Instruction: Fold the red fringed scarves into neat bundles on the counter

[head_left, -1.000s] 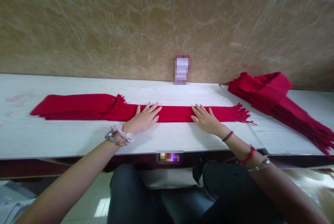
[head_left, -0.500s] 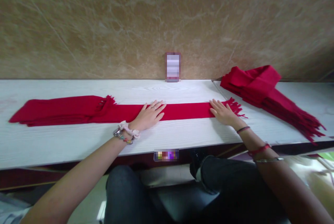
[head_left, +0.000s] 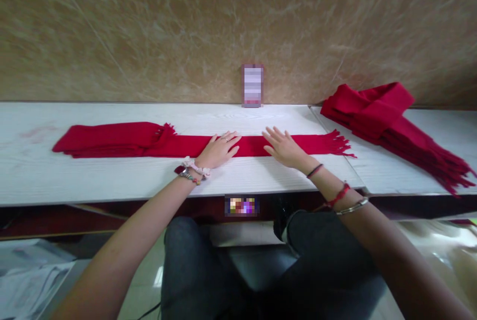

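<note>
A long red scarf [head_left: 257,146] lies stretched across the white tabletop [head_left: 122,181]. Its left part is a thick folded stack, with a fringed edge on top; the right end finishes in a loose fringe. My left hand [head_left: 218,151] rests flat on the narrow middle stretch, fingers spread, a ring on one finger. To the right, my right hand [head_left: 286,150] is over the same strip, palm down with fingers apart; whether it touches the cloth I cannot tell. Neither hand grips anything.
Another red scarf [head_left: 387,121], bundled and fringed, lies at the right near the marbled wall [head_left: 167,32]. A phone-like object [head_left: 252,86], blurred, leans on that wall. A second blurred object [head_left: 242,205] shows below the table's front edge. Papers [head_left: 33,285] sit at lower left.
My right hand has moved left along the scarf, from near its fringed end to closer to my left hand. The folded left part has shifted right in view. My left hand stays on the strip.
</note>
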Available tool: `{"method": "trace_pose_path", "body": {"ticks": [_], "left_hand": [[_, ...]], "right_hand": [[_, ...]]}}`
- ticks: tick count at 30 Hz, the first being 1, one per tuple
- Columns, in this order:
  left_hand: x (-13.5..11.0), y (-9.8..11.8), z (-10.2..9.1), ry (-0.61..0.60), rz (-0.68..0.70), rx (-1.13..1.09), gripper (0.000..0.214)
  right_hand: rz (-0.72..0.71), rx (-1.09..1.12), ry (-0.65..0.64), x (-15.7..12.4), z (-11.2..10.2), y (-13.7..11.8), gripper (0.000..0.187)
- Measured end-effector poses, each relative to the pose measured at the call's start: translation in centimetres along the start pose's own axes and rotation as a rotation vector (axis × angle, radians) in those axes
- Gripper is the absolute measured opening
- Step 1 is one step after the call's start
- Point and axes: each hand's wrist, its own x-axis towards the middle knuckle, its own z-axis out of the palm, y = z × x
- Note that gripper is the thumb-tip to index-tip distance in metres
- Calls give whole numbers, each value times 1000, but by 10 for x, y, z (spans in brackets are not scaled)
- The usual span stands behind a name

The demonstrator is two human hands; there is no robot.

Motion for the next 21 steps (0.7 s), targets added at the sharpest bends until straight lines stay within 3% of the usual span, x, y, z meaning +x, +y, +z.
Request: {"method": "trace_pose_path", "body": {"ticks": [2, 5, 8, 11, 15, 18, 21], "left_hand": [[0, 3, -1, 21, -2, -14, 45], [-7, 2, -6, 75, -39, -34, 44], [-26, -19, -17, 177, -116, -10, 42], [-62, -64, -34, 335, -214, 51, 42], [-118, -140, -53, 598, -456, 75, 44], [-152, -185, -49, 754, -675, 43, 47], [-170, -212, -32, 765, -849, -72, 50]], "right_hand": [[-74, -4, -90, 10, 5, -18, 50], [-83, -12, -184, 24, 6, -25, 47], [-136, 32, -141, 40, -4, -26, 40], [-195, 139, -40, 63, -13, -41, 38], [-219, 265, 22, 108, -12, -90, 37], [-283, 332, 76, 146, -4, -137, 44], [-371, 358, 133, 177, 2, -184, 49]]}}
